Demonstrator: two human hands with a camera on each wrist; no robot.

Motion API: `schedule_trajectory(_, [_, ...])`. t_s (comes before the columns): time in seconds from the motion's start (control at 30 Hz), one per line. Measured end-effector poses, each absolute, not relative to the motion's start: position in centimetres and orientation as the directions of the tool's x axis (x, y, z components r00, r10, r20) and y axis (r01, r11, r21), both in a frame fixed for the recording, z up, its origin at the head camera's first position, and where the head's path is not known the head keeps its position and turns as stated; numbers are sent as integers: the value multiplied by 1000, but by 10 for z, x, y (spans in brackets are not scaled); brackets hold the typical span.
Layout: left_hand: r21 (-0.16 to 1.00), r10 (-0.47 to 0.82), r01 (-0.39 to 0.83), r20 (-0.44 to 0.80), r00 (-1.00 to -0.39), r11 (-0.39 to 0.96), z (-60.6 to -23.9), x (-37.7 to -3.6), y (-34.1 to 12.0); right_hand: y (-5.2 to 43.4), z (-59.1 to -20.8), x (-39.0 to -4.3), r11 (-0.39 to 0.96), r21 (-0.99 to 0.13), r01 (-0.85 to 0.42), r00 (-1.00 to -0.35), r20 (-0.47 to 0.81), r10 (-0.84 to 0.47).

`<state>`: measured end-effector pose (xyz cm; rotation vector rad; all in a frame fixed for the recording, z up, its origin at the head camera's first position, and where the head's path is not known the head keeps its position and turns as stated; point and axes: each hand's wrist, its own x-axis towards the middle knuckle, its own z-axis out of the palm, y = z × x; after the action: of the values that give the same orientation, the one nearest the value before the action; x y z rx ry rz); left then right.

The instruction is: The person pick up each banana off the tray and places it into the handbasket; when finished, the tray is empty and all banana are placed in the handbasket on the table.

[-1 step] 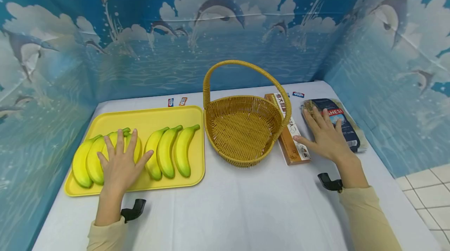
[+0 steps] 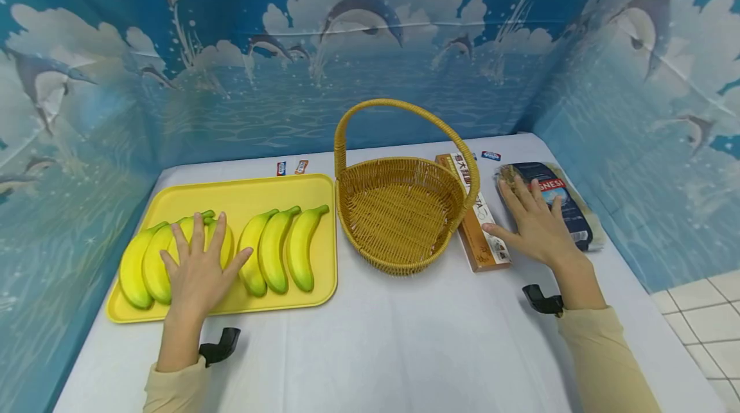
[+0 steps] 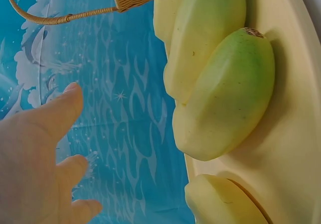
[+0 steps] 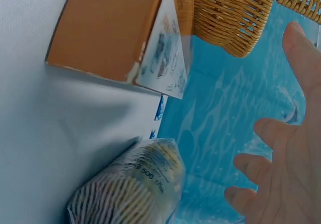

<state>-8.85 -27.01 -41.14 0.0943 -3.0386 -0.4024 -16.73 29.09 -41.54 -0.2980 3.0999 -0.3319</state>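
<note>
Nothing has moved since the earlier frame: both hands and every item lie exactly where they did. Work looks barely begun, judging by the wicker basket (image 2: pixel 399 210), which stands empty in the middle of the white table (image 2: pixel 370 349) with its handle arched upright. On the left, the yellow tray (image 2: pixel 243 194) holds a row of bananas (image 2: pixel 280 246), all lying side by side with green-tipped stems pointing far; none has left the tray. The left hand (image 2: pixel 199 272) lies flat on the left group of bananas, fingers spread and straight, gripping nothing. The left wrist view shows those fingers (image 3: pixel 60 113) relaxed beside the fruit. On the right, the right hand (image 2: pixel 534 220) rests open, fingers spread, between a long orange pasta box (image 2: pixel 474 233) and a dark blue bag of pasta (image 2: pixel 557 198); its thumb touches the box and its fingertips lie on the bag, but it holds neither. The box lies just beside the basket's right wall. Two small labels (image 2: pixel 289 167) sit at the far edge beyond the tray, another (image 2: pixel 490 155) far right. So, by my reading, everything remains to be loaded.
</note>
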Motion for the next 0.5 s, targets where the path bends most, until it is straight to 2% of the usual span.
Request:
schedule_trajectory(0.17, [260,-70,-50,71,-995,964,-412,-87,-272,290,-416,-168,959,-214,-185,-982,11,-187])
schedule_trajectory(0.33, [258,-71,-49,78,-994,965,-412,-86,-272,289,-418,-167,949,-243,-199,-980,70,-187])
schedule_trajectory(0.5, [268,-67,-43,80,-995,962,-412,-85,-272,286,-419,-161,911,-356,-206,-977,135,-168])
